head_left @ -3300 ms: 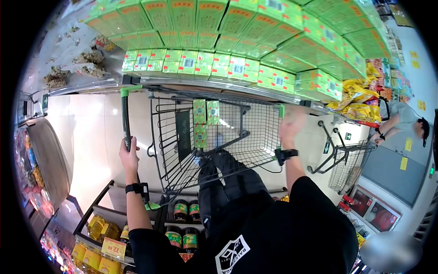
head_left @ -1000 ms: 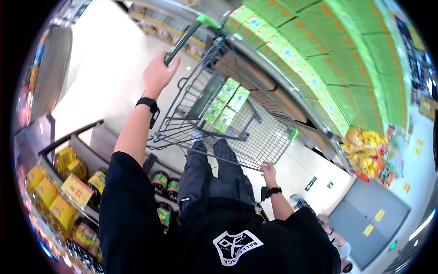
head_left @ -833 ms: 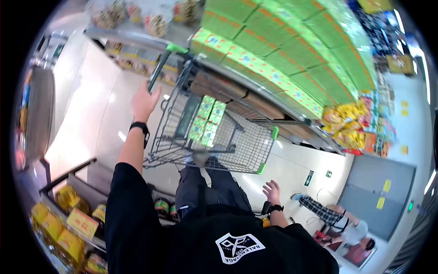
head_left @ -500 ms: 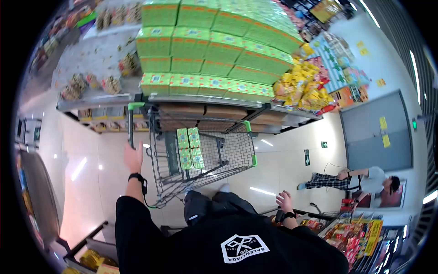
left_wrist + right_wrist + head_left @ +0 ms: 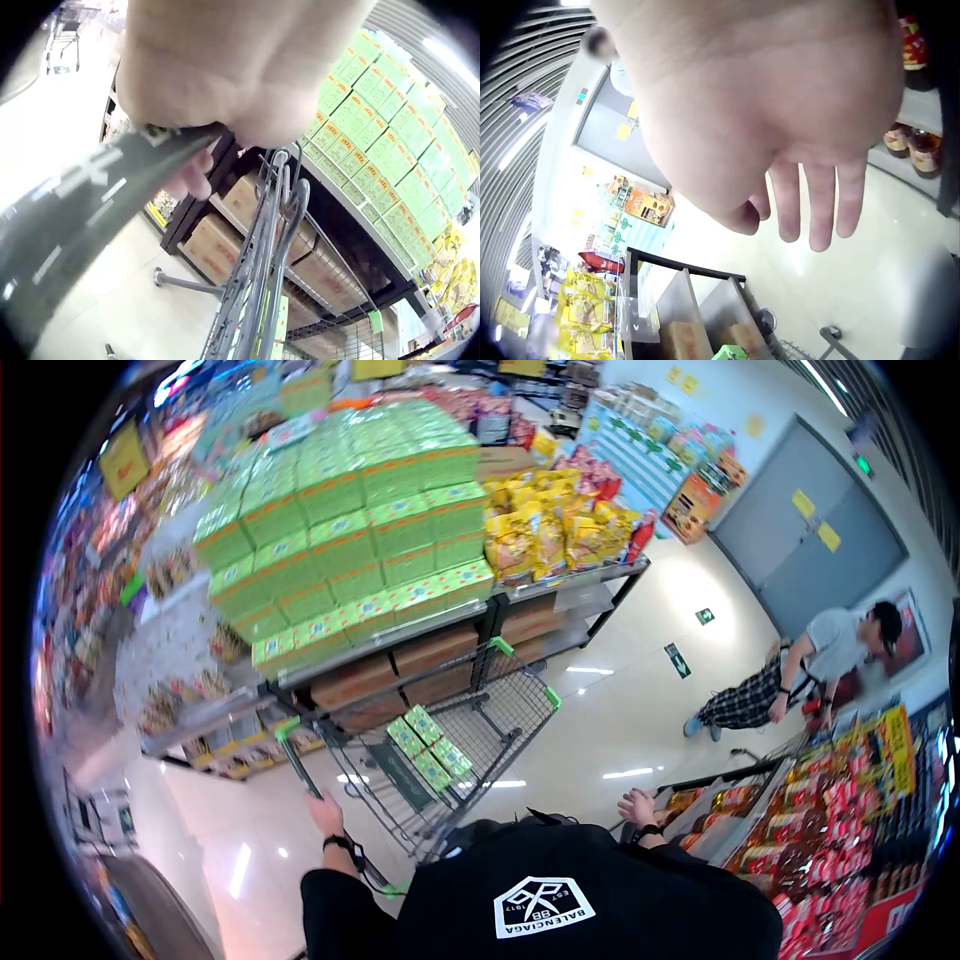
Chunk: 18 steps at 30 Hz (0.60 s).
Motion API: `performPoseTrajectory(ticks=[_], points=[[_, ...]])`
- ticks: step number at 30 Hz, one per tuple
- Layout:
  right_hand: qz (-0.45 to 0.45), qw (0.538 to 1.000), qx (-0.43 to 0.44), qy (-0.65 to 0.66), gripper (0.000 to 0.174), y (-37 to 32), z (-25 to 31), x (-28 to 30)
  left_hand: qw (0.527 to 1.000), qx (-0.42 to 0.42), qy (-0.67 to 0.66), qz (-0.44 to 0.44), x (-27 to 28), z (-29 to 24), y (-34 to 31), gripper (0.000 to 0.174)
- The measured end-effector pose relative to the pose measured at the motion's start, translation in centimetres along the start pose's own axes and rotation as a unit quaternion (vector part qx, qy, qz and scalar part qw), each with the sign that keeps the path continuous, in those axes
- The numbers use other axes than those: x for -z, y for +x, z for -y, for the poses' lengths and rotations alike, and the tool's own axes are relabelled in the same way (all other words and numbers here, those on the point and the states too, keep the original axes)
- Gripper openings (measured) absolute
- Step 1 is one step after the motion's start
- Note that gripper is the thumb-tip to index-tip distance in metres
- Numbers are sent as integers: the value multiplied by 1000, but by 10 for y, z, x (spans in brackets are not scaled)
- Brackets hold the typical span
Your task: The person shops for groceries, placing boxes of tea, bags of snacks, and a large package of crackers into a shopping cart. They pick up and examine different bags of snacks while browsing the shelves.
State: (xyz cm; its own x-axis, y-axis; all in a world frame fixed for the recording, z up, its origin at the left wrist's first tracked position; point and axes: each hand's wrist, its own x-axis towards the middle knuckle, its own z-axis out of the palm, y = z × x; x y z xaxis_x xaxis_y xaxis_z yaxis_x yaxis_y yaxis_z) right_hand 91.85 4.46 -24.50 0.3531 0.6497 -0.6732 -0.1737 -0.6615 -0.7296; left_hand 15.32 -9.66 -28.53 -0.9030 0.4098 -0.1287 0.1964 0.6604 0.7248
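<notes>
My left hand grips the dark handle of a wire shopping cart, just beyond its green end cap. In the left wrist view the fingers of the left hand curl around that bar. Green printed boxes lie together in the cart, beside its dark seat panel. My right hand hangs in the air to the right of the cart, holding nothing. The right wrist view shows the right hand's palm, with fingers loosely extended above the floor.
A shelf with stacked green boxes and yellow bags stands along the cart's far side. A person stands at right near grey doors. Bottles fill the shelf at lower right. Tiled floor lies between.
The right hand has let go of the cart's rim and moved away from it. The left hand keeps its grip. The view has swung right, and the cart now stands angled along the shelf.
</notes>
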Motion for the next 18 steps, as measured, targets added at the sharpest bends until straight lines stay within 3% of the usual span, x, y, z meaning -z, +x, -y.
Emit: performPoseTrajectory(ticks=[1,2,5,6,8,10,12,14,18], points=[[34,989,88,-112,48,70,-49,35,997,27,-36,61,-3,8,5,51],[48,958,182,-215,48,139,-96,70,989,46,-106,95,7,-17,-14,51],[13,999,-28,20,44,44,-36,36,977,87,-85,175,3,0,-10,72],[3,998,-33,46,44,29,-32,32,969,105,-14,222,12,-4,-16,81],[-24,998,-39,47,41,11,-27,37,980,7,1,199,-7,45,-10,94],[-46,994,-52,86,39,9,-30,47,974,-58,-77,206,8,24,-64,96],[-51,992,-35,109,40,14,-38,63,963,-237,-95,88,-10,55,-83,83],[-51,989,-43,134,40,22,-48,80,962,-189,25,195,26,44,-117,96],[-100,979,-39,171,41,16,-41,99,954,-91,78,275,27,18,-157,85]])
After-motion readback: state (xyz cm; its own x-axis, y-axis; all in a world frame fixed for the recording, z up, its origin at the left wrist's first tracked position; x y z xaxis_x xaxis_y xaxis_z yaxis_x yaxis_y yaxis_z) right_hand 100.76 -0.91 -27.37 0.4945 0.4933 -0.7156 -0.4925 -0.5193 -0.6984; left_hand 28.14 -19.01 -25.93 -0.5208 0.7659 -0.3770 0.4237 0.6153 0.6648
